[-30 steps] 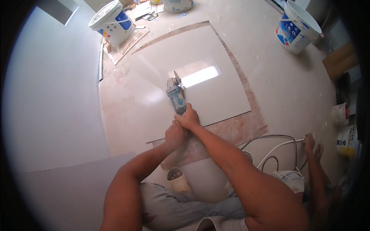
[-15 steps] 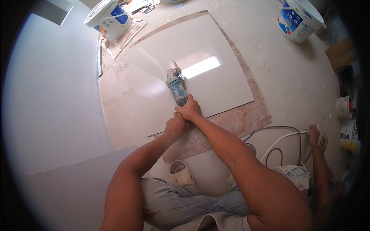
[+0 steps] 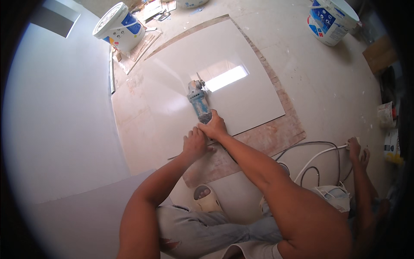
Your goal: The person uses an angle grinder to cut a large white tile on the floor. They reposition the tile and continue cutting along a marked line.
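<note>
A blue-grey angle grinder (image 3: pixel 199 105) with a thin disc lies over a large, glossy pale tile (image 3: pixel 241 101). My right hand (image 3: pixel 214 126) is wrapped round the rear of its body. The grinder's head points away from me, with the disc on its right side near the tile's middle. My left hand (image 3: pixel 195 142) is just left of the grinder's rear end, palm down at the tile's near edge. Its thumb stands apart from the fingers, and nothing shows in its grasp. Under the tile is a dusty reddish board (image 3: pixel 276 134).
White buckets stand at the far left (image 3: pixel 120 29) and far right (image 3: pixel 330 23). At right, another person's hand (image 3: pixel 354 149) is at the end of a white cable (image 3: pixel 317 155), beside a dark cable (image 3: pixel 338 166). A pale panel (image 3: pixel 99 207) is at lower left.
My left hand has loosened from a fist by the grinder's rear and lies flatter, thumb out. The grinder and right hand have shifted slightly towards me.
</note>
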Motion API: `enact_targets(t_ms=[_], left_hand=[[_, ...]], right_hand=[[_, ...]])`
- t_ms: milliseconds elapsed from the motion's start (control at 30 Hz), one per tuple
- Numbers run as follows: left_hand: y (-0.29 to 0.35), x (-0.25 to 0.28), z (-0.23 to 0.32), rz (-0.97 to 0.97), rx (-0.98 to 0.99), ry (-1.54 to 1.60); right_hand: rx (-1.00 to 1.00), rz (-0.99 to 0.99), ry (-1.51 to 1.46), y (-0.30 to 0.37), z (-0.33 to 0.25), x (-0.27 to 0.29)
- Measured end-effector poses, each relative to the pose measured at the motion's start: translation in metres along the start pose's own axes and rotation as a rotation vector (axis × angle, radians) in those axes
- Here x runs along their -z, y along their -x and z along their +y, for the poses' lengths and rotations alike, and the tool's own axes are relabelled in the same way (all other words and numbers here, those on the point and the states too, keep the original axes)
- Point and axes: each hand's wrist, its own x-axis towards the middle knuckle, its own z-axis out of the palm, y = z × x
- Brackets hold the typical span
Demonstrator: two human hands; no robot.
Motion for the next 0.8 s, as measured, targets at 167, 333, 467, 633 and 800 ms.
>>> enact_targets(t_ms=[167,333,467,633,800], left_hand=[[-0.024,0.021,-0.027,-0.091,0.146,0.014],[-0.029,0.014,-0.040,-0.096,0.148,0.064],[-0.035,0.010,-0.036,-0.080,0.143,0.042],[-0.031,0.013,-0.035,-0.114,0.154,0.037],[-0.032,0.007,-0.034,-0.104,0.155,0.020]], right_hand=[[0.040,0.003,-0.050,-0.020,-0.001,0.004],[0.057,0.071,-0.017,-0.056,-0.023,0.006],[0.040,0.113,-0.034,-0.113,-0.038,0.015],[0.028,0.101,-0.021,-0.176,-0.074,0.018],[-0.020,0.063,-0.031,-0.221,-0.101,0.018]])
